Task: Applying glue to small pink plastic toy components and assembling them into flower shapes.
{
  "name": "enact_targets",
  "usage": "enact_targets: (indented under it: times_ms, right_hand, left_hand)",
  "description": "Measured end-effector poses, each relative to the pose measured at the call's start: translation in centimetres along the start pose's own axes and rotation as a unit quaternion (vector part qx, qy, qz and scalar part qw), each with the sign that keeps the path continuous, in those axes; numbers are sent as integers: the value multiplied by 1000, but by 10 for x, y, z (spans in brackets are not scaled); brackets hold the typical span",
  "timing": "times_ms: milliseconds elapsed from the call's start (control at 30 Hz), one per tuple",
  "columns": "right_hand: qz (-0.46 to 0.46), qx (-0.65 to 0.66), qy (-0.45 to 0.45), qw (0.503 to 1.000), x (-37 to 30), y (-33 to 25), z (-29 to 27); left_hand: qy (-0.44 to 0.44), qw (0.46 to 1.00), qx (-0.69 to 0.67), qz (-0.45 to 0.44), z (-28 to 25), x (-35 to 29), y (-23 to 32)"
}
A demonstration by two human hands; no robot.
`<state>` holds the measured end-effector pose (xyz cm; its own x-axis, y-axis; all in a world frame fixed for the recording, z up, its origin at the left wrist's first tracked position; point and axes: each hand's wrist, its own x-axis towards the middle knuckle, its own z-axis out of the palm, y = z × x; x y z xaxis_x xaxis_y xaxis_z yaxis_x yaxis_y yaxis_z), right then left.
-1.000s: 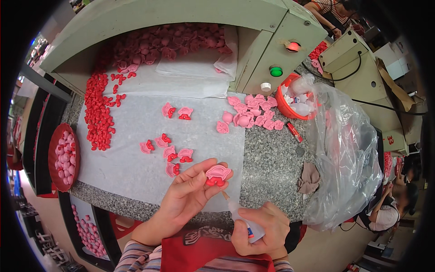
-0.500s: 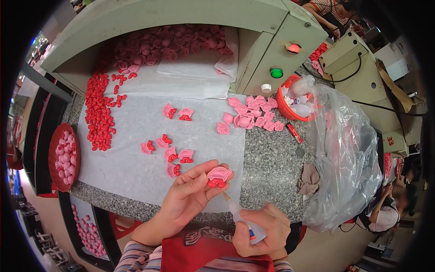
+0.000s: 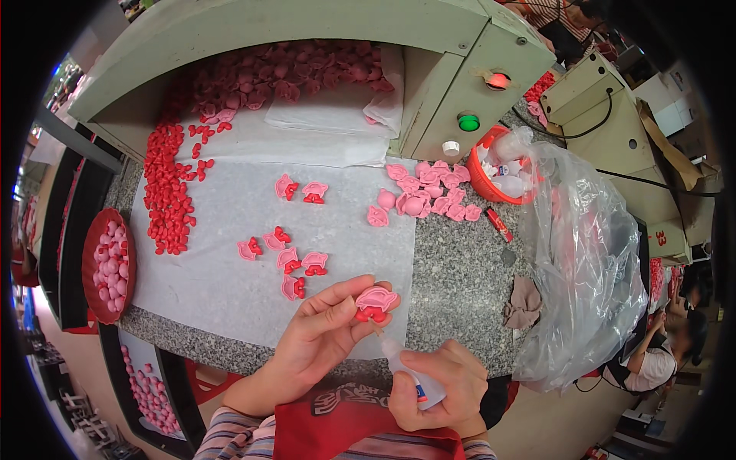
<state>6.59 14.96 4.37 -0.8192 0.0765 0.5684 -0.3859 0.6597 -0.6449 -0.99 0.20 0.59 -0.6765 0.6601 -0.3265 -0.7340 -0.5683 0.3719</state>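
Between thumb and fingers, my left hand pinches a small pink plastic piece with a red lower part. My right hand grips a translucent squeeze bottle, tilted up to the left. Its thin tan nozzle tip is close to the red part; whether it touches I cannot tell. On the white sheet beyond lie several similar pink-and-red pieces. Loose pink pieces are heaped at the sheet's right edge.
Small red parts spread along the left, beside a red basket of pink balls. A grey-green metal housing arches over the back. At right stand an orange basket of bottles, a red tube, a brown cloth and a clear plastic bag.
My left hand and the pink-and-red piece have shifted slightly right. The bottle in my right hand has moved a little up and left, its nozzle closer to the red part.
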Motion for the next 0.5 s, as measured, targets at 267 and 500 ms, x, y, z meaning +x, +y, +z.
enact_targets:
  times_ms: [267,500]
  right_hand:
    - [-6,-1,12,1000,-3,1,1]
    - [0,12,21,1000,-3,2,0]
  left_hand:
    - [0,1000,0,4,-3,0,-1]
    - [4,1000,-1,1,0,1,-1]
